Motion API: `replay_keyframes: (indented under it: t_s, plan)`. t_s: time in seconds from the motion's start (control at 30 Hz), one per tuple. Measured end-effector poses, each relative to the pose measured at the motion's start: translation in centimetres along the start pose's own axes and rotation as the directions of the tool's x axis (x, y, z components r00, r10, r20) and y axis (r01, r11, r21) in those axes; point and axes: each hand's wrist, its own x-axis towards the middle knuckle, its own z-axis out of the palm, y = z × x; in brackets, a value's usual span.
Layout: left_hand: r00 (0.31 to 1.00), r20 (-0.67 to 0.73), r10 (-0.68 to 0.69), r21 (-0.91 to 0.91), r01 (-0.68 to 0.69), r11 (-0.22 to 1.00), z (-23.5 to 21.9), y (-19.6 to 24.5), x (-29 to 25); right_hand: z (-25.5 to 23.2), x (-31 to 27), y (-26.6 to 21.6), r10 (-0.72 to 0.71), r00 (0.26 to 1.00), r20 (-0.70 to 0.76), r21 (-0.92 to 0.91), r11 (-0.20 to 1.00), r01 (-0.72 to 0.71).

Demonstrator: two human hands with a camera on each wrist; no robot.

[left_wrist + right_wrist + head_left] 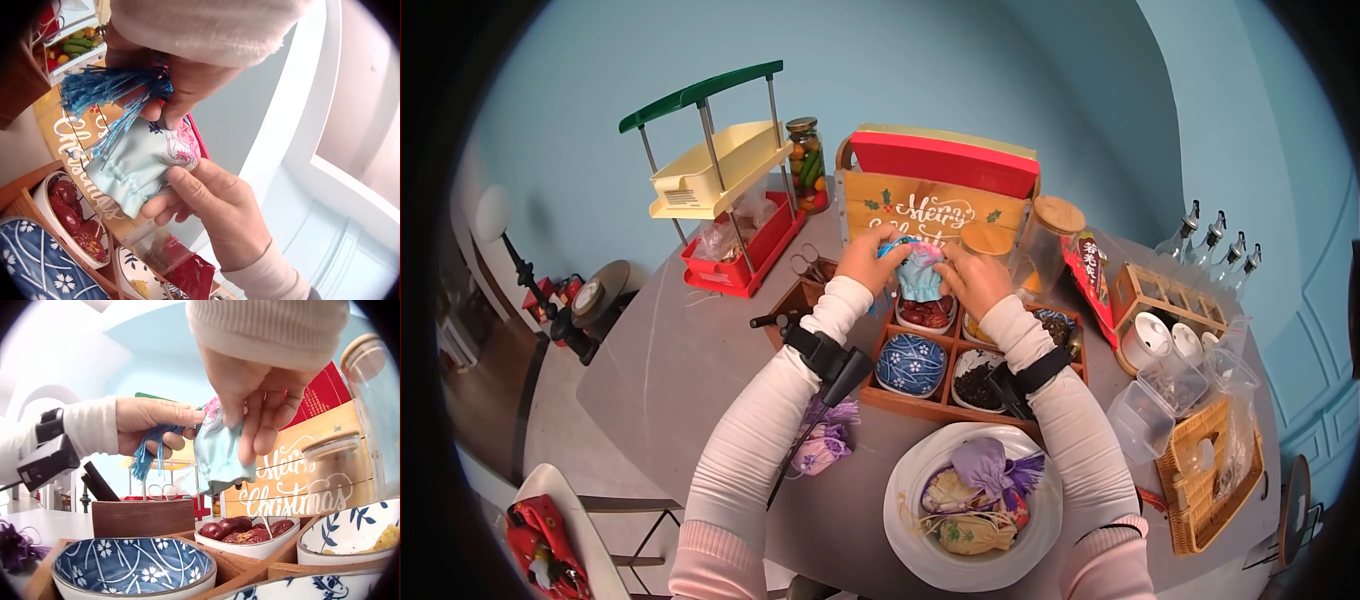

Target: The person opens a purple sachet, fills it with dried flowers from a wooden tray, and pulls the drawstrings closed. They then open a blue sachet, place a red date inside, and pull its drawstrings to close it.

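Observation:
Both hands hold a small pale blue fabric pouch (919, 272) with pink flower print above the bowl of red dates (926, 313). My left hand (868, 258) pinches the pouch's top by its blue tassel (109, 89). My right hand (970, 277) grips the pouch's other side between thumb and fingers (250, 428). In the right wrist view the pouch (215, 450) hangs over the dates (240, 529). In the left wrist view the pouch (140, 164) lies between the two hands.
A wooden tray (920, 408) holds blue patterned bowls (911, 363) of dried goods. A white plate (910, 520) near me carries several filled pouches; a purple one (824, 446) lies at its left. A Merry Christmas crate (880, 205), jars, bottles and a wicker basket (1190, 500) surround them.

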Motion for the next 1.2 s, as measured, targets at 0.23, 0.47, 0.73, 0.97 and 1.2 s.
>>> replay_keyframes:
  t_s: [0.23, 0.47, 0.73, 0.97, 1.2]
  plan:
    - [0.937, -0.178, 0.302, 0.183, -0.270, 0.945, 0.8, -1.5, 0.3, -0.2, 0.1, -0.7, 0.118, 0.991, 0.059, 0.452, 0.882, -0.132]
    - [0.927, -0.159, 0.339, 0.255, -0.294, 0.921, 1.2, 0.2, 0.0, -0.7, 0.3, -0.5, 0.095, 0.995, 0.025, 0.304, 0.948, -0.098]
    - [0.886, -0.149, 0.440, 0.328, -0.375, 0.867, 1.5, -0.1, 0.3, -1.4, 0.6, -0.5, -0.188, 0.967, -0.173, -0.310, 0.942, 0.128]
    - [0.952, -0.070, 0.298, 0.107, -0.290, 0.951, 1.7, 0.4, -0.3, -0.2, 0.4, 0.3, -0.205, 0.971, -0.122, -0.324, 0.933, 0.156]
    - [0.987, -0.043, 0.157, 0.013, -0.157, 0.988, 1.9, 0.8, -0.2, -0.1, 0.5, 0.9, -0.111, 0.991, -0.068, -0.194, 0.976, 0.096]
